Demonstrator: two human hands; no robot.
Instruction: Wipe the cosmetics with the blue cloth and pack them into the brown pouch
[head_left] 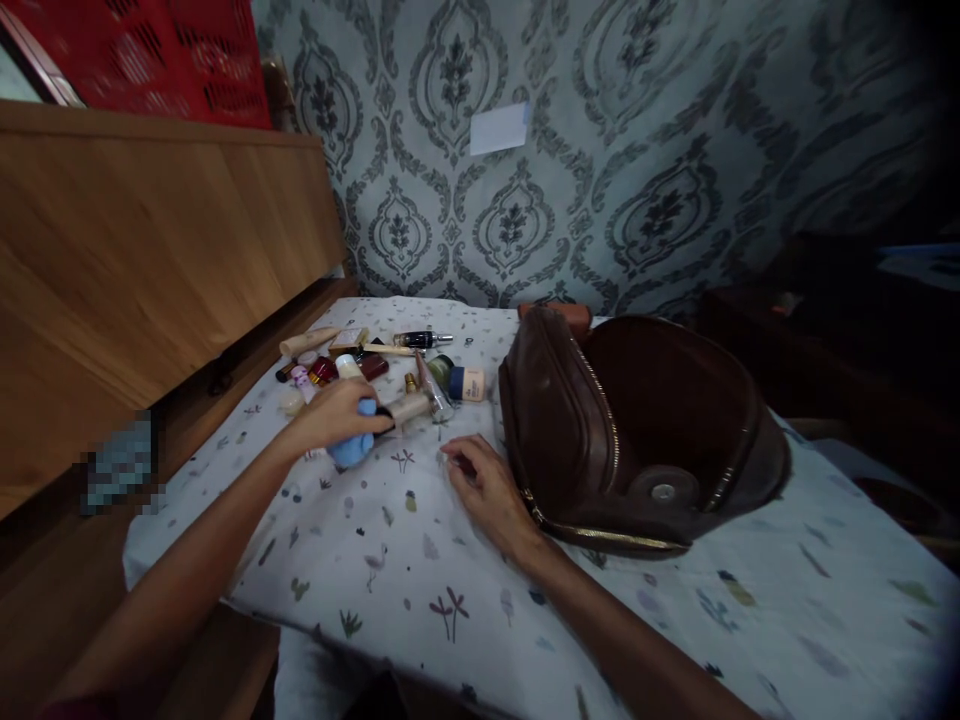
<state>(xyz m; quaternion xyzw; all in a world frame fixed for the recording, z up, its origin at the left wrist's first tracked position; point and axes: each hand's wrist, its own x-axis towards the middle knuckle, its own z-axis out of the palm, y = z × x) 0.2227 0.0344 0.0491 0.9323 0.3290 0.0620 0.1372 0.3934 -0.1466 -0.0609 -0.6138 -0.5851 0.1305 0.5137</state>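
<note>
My left hand (346, 412) is closed around a crumpled light blue cloth (351, 450) and the dark cap of a small clear-and-beige bottle (409, 408). The bottle points right, over the group of cosmetics. Beside it lie a tube (433, 385) and a jar with a dark blue lid (466, 384). My right hand (484, 485) rests on the patterned sheet, fingers loosely bent and thumb apart, with nothing seen in it. Right next to it stands a brown leather bag (559, 420), its zip undone and its mouth wide.
Several more cosmetics lie at the back left, among them a black bottle (420, 339) and a beige tube (307, 342). A brown case (570, 318) sits behind the bag. A wooden cabinet (165, 220) bearing a red crate (165, 60) borders the left side; a papered wall (510, 220) stands behind.
</note>
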